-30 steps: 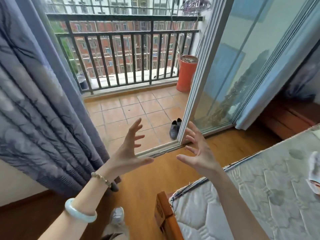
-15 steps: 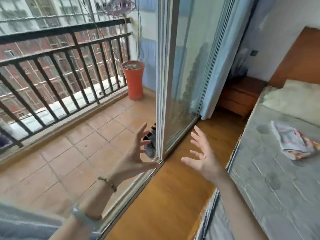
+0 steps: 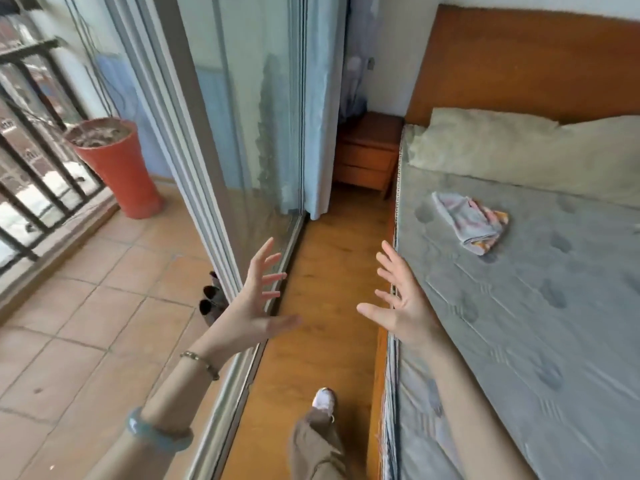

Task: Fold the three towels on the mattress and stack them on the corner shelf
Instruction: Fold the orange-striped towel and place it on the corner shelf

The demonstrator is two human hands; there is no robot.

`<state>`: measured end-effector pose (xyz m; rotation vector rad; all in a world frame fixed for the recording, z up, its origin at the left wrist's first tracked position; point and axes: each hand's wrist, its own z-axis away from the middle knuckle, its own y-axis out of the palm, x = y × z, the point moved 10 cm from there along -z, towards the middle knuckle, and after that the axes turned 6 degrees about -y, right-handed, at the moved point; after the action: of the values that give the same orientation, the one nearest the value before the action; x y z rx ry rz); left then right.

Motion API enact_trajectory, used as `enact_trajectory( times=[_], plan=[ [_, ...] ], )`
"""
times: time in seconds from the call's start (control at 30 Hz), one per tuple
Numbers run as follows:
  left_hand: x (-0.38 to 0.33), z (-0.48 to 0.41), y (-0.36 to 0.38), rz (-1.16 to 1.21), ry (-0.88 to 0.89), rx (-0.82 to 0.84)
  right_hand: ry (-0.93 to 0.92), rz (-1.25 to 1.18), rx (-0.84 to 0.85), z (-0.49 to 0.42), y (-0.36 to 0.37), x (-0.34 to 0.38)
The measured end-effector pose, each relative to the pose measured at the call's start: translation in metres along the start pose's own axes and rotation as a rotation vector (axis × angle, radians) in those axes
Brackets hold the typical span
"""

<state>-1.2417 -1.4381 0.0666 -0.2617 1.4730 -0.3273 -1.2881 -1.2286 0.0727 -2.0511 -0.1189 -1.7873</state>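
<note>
One crumpled towel [image 3: 471, 221], pale with pink and orange patches, lies on the grey mattress [image 3: 540, 323] near its left edge, below the pillow. My left hand [image 3: 256, 303] hovers with fingers spread over the sliding-door track, holding nothing. My right hand [image 3: 398, 303] is raised with fingers spread above the mattress's left edge, empty, well short of the towel. No other towel is in view. A wooden nightstand [image 3: 369, 150] stands in the corner beside the bed head.
A glass sliding door [image 3: 242, 133] runs along the left of a narrow wooden floor strip [image 3: 332, 271]. Beyond it lie a tiled balcony, an orange planter [image 3: 117, 168], railing and dark shoes [image 3: 211, 299]. A pale pillow [image 3: 519, 150] and wooden headboard [image 3: 519, 64] sit at the bed's far end.
The view has swung right from the balcony to the bed, bringing the towel, pillow and headboard into sight. Both hands stay raised, spread and empty.
</note>
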Motion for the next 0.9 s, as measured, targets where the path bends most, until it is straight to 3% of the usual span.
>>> enact_trajectory(
  times=[0.5,0.9],
  plan=[
    [-0.067,-0.309,0.038,-0.007,0.111,0.160,0.029,0.021,-0.226,-0.214,-0.158,-0.039],
    [-0.122,-0.558,0.121,-0.043,0.289,0.497,0.113,0.099,-0.563,-0.342,-0.286,-0.094]
  ],
)
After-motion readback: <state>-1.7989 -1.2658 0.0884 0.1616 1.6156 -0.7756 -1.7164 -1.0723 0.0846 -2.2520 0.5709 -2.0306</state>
